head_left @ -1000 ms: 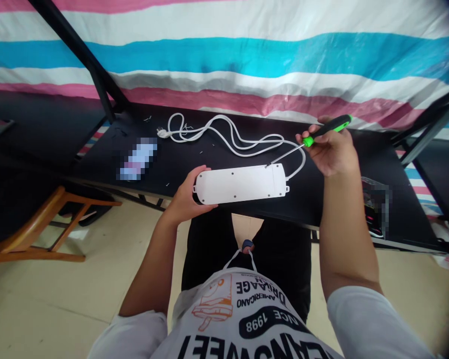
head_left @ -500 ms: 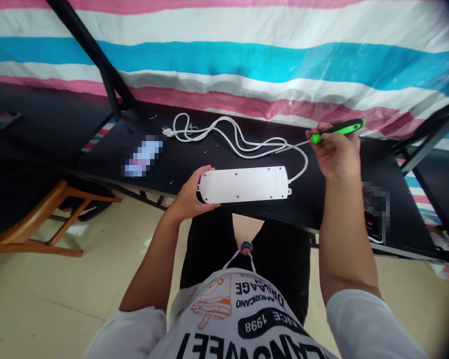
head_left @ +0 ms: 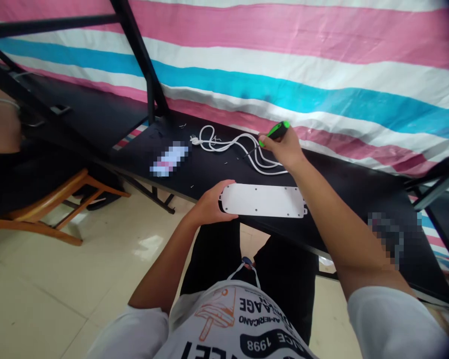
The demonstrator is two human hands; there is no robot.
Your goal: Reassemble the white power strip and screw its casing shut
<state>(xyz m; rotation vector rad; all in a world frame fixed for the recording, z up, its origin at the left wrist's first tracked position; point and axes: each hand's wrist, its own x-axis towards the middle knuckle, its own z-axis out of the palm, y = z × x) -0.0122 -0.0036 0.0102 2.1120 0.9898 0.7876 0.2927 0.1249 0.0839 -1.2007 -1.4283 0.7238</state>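
A white power strip lies with its screw-holed underside up at the front edge of the black table. My left hand is closed round its left end. In my right hand is a screwdriver with a green and black handle. Its shaft slants down to the left, the tip close to a small screw on the table. Behind the strip lies its looped white cord, ending in a plug. My right forearm covers where the cord meets the strip.
A phone with a blurred screen lies on the left of the table. Another blurred item is at the right. Black metal frames flank the table, a striped sheet hangs behind. At left are a wooden chair and another person's arm.
My right hand has moved left with the screwdriver, from above the cord's right end toward the small screws. My left hand still holds the power strip. The view has shifted left.
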